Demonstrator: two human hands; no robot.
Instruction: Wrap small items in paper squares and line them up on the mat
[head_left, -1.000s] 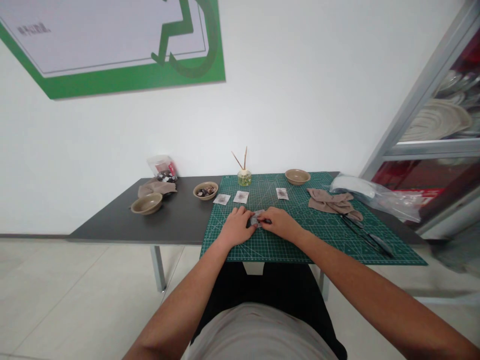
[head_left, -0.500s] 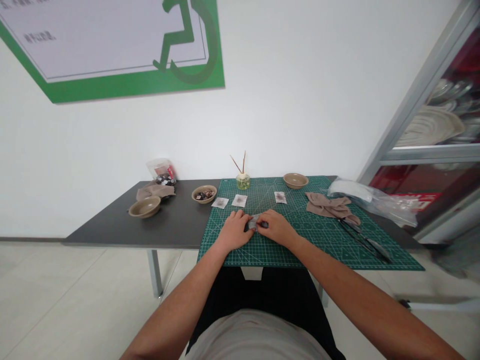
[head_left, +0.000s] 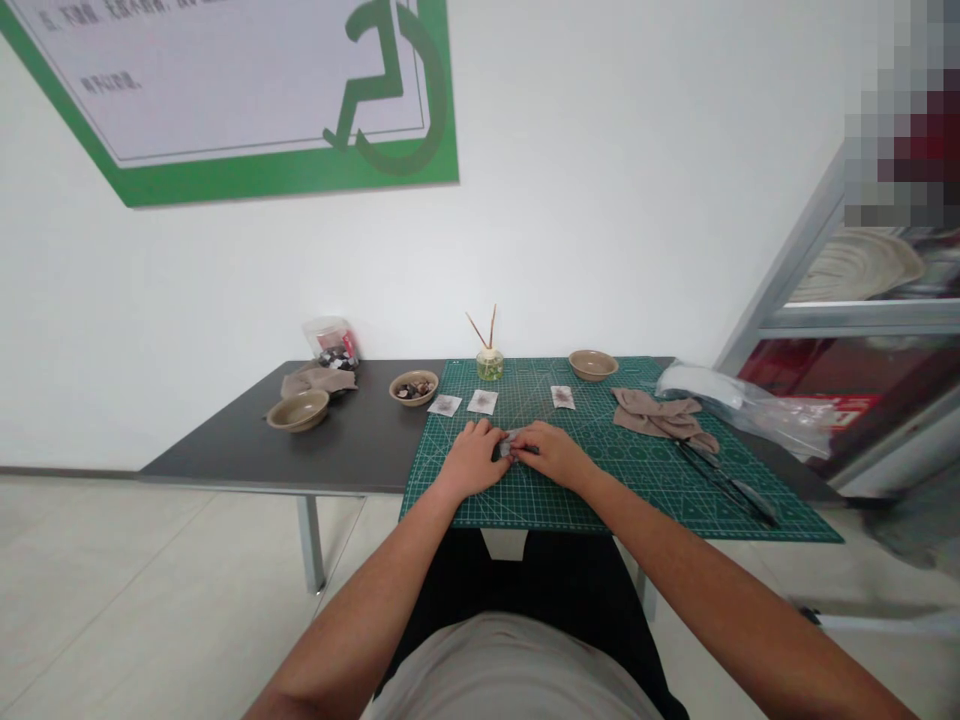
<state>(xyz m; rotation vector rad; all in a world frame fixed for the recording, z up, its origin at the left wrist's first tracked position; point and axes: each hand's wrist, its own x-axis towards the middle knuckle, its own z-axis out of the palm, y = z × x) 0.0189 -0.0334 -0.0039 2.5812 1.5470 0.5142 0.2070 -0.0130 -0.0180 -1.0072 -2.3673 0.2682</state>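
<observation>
Close together over the green cutting mat (head_left: 577, 500), both my hands work on a small pale packet (head_left: 511, 438). My left hand (head_left: 472, 460) is closed on its left side, with something dark by the fingertips. My right hand (head_left: 556, 456) pinches its right side; a dark bit shows under those fingers too. Most of the packet is hidden by my fingers. Beyond my hands lie three flat white packets with dark centres: a left packet (head_left: 445, 405), a middle packet (head_left: 482, 402) and a right packet (head_left: 562, 397).
A bowl of small dark and light pieces (head_left: 413, 389) stands left of the mat. Farther left are another bowl (head_left: 298, 412), a brown cloth and a clear jar (head_left: 332, 343). A reed diffuser (head_left: 490, 364) and bowl (head_left: 593, 365) stand behind; cloth (head_left: 660, 412), black-handled tool (head_left: 724, 480) and plastic bag lie right.
My hands stay on the packet, and my fingertips have drawn slightly closer together. The whole view has shifted a little.
</observation>
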